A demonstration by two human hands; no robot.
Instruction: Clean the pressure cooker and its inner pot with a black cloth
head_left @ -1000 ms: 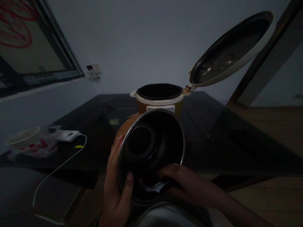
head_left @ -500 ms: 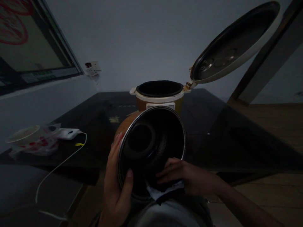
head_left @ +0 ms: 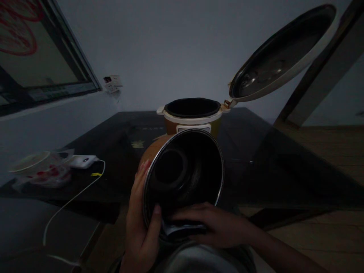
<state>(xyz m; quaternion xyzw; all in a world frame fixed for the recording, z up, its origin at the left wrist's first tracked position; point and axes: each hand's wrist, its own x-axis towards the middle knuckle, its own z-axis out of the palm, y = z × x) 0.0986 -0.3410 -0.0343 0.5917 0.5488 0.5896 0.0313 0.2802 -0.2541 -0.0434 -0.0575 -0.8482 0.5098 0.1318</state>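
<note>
My left hand (head_left: 140, 223) grips the left rim of a dark inner pot (head_left: 182, 178), which is tilted with its mouth toward me; the thumb hooks over the edge. My right hand (head_left: 216, 225) presses a pale cloth (head_left: 178, 228) against the lower inside edge of the pot. Behind the pot, on the black table (head_left: 256, 167), stands an orange rice cooker (head_left: 192, 115) with its lid (head_left: 280, 57) swung open to the right.
At the left of the table lie a white charger (head_left: 82, 161) with a white cable (head_left: 71, 201) trailing off the edge, and a paper bowl in plastic wrap (head_left: 40, 168). A wall socket (head_left: 112, 83) and a window sit at left. Wooden floor shows at right.
My right hand has slid with the cloth from the pot's lower right inside wall to the lower left rim. The left hand and pot have stayed nearly still.
</note>
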